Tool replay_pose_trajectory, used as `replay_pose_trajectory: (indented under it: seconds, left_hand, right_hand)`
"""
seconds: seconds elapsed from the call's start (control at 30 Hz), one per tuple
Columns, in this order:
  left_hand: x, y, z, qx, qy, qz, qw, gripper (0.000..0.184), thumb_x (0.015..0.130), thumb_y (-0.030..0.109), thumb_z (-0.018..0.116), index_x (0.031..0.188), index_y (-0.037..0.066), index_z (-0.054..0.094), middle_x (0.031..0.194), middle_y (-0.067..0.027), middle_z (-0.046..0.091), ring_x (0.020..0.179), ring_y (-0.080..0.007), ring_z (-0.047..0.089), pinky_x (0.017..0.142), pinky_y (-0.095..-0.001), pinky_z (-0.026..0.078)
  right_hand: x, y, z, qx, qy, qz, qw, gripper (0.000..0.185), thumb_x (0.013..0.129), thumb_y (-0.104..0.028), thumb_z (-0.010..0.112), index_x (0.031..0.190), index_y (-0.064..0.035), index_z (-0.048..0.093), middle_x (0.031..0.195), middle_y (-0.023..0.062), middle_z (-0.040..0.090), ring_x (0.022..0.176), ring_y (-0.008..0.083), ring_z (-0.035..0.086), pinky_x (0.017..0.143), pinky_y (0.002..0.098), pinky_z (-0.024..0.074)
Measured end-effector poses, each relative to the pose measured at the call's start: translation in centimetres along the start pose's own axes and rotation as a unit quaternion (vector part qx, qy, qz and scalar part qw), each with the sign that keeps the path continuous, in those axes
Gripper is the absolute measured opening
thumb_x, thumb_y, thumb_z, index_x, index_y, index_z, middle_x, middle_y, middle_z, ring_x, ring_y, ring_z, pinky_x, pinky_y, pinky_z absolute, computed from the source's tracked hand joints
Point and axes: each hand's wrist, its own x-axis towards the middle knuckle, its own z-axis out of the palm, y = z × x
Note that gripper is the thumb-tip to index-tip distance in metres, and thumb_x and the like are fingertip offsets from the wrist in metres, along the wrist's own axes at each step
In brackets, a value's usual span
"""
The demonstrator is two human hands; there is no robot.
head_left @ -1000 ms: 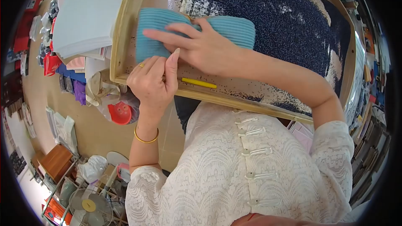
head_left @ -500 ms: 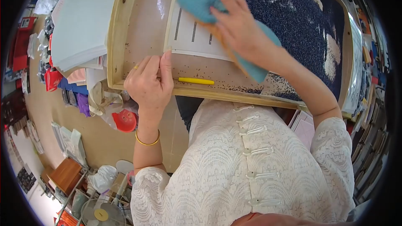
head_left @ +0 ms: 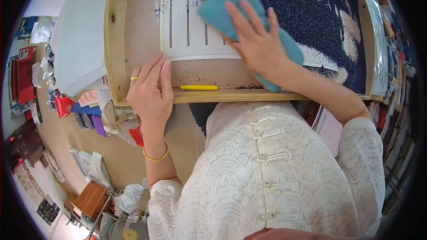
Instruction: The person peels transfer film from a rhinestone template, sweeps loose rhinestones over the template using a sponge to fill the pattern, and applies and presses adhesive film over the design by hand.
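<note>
My right hand (head_left: pixel 262 53) lies with spread fingers on a teal sponge-like pad (head_left: pixel 229 6) with an orange underside, its thumb at the left edge. Under the pad is a white sheet (head_left: pixel 178 26) with columns of small dark marks. Tiny dark-blue grains (head_left: pixel 307 18) cover much of its right part. My left hand (head_left: pixel 151 86) reaches over the tray's front rim. Its curled fingers and thumb close at the sheet's lower-left corner. A yellow stick (head_left: pixel 199 87) lies between the hands, along the rim of the wooden tray (head_left: pixel 113 40).
A stack of white paper (head_left: pixel 84 35) stands left of the tray. Further left are a red box (head_left: pixel 26 71), bags and a purple cloth (head_left: pixel 98 124). A wooden stool-like box (head_left: pixel 90 199) stands on the floor, with a fan (head_left: pixel 129 231) below.
My right hand has slid the pad slightly right, its fingers now more spread. More of the sheet's marked columns show at left. The whole view has shifted a little; my left hand stays at the corner.
</note>
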Motion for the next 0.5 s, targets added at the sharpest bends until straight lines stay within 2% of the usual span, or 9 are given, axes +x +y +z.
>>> replay_pose_trajectory:
  seconds: [0.07,0.17,0.27,0.37,0.47,0.5]
  left_hand:
    - [0.1,-0.1,-0.2,0.015,-0.026,0.006,1.000,0.020,0.099,0.020,0.064,0.101,0.005,0.078,0.110,-0.0040,0.077,0.083,-0.0260,0.068,0.076,-0.0329,0.055]
    - [0.3,0.3,-0.2,0.013,-0.046,-0.006,0.999,0.023,0.100,0.022,0.063,0.100,0.005,0.078,0.111,-0.0036,0.077,0.081,-0.0267,0.068,0.075,-0.0330,0.055]
    - [0.5,0.8,-0.6,0.032,-0.074,-0.018,0.997,0.023,0.100,0.021,0.062,0.099,0.005,0.078,0.107,-0.0035,0.078,0.078,-0.0266,0.068,0.074,-0.0336,0.055]
    - [0.5,1.0,-0.6,0.027,-0.084,-0.032,0.996,0.023,0.100,0.020,0.062,0.098,0.005,0.079,0.103,-0.0029,0.078,0.077,-0.0260,0.068,0.071,-0.0339,0.055]
    - [0.2,0.9,-0.5,0.027,-0.077,-0.019,0.997,0.023,0.101,0.019,0.061,0.098,0.005,0.079,0.100,-0.0050,0.078,0.073,-0.0251,0.068,0.068,-0.0338,0.054]
    - [0.1,0.8,-0.5,0.023,-0.077,-0.019,0.997,0.023,0.101,0.019,0.061,0.099,0.005,0.079,0.098,-0.0057,0.078,0.071,-0.0250,0.068,0.068,-0.0335,0.054]
  right_hand:
    - [-1.7,2.8,-0.8,-0.026,-0.016,0.003,1.000,0.037,0.094,-0.019,0.063,0.120,0.0068,0.066,0.169,0.0082,0.017,0.149,0.0350,0.026,0.108,0.0667,0.0323]
    - [-1.6,5.4,-0.8,0.113,0.012,0.027,0.993,0.033,0.095,-0.014,0.062,0.120,0.0077,0.066,0.169,0.0116,0.015,0.143,0.0352,0.034,0.108,0.0594,0.0375]
    - [0.5,3.5,-0.6,0.189,0.061,-0.045,0.979,0.032,0.092,-0.011,0.062,0.117,0.0090,0.066,0.168,0.0152,0.016,0.136,0.0360,0.040,0.105,0.0543,0.0424]
    - [2.7,-2.1,1.4,0.207,0.040,-0.045,0.977,0.033,0.088,-0.008,0.062,0.116,0.0085,0.067,0.168,0.0176,0.017,0.134,0.0377,0.041,0.103,0.0547,0.0446]
    - [6.6,-5.2,2.5,0.211,0.039,-0.081,0.973,0.034,0.086,-0.007,0.061,0.116,0.0063,0.069,0.167,0.0168,0.018,0.140,0.0385,0.037,0.103,0.0655,0.0413]
    - [7.2,-5.1,2.5,0.176,0.034,-0.071,0.981,0.036,0.086,-0.007,0.061,0.119,0.0055,0.068,0.168,0.0167,0.016,0.144,0.0377,0.033,0.103,0.0688,0.0388]
